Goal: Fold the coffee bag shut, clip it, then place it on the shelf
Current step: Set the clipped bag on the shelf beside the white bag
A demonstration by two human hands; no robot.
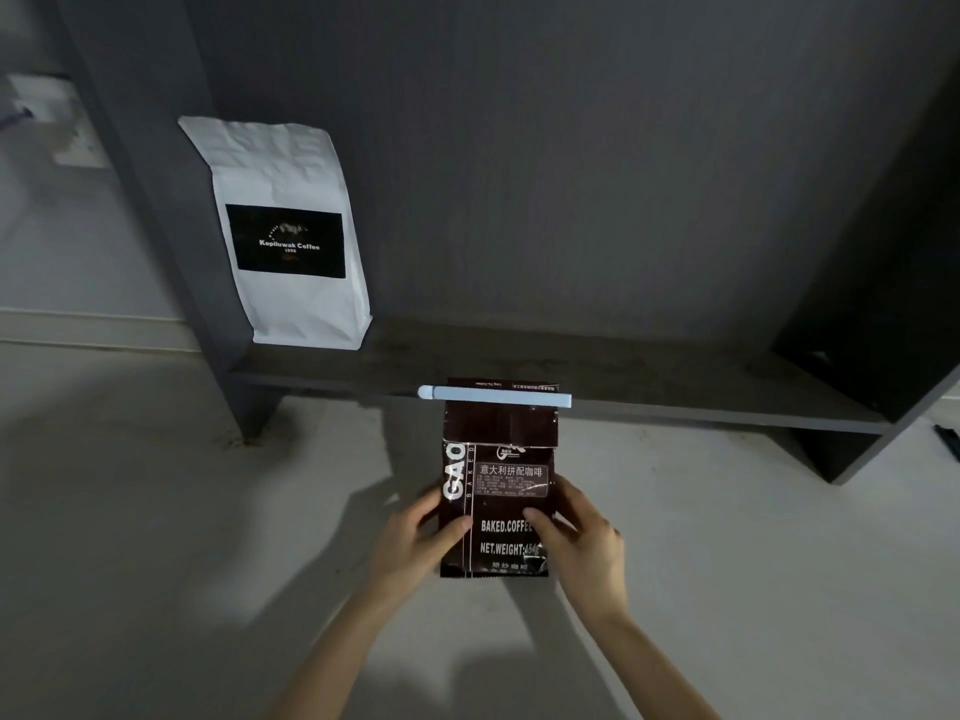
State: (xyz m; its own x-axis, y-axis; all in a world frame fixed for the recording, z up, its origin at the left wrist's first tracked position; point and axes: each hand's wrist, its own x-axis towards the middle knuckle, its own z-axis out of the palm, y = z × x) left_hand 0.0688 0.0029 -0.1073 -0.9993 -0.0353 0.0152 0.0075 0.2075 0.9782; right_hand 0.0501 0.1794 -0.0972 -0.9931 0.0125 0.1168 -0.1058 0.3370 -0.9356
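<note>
Brown coffee bag [498, 480] upright, held in front of the dark shelf [623, 387] | pale clip [493, 396] across its folded top | left hand [415, 537] grips its 9 o'clock edge, right hand [587, 543] its 3 o'clock edge | white coffee bag [291, 236] stands on the shelf at 10 o'clock | bag's base probably off the floor [156, 511].

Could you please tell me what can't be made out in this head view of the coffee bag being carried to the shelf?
- Brown coffee bag: both side edges are covered by the left hand and right hand; small label print is unreadable.
- Fold under the blue clip: hidden by the clip.
- Shelf: right end in shadow.
- White bag: back unseen.
</note>
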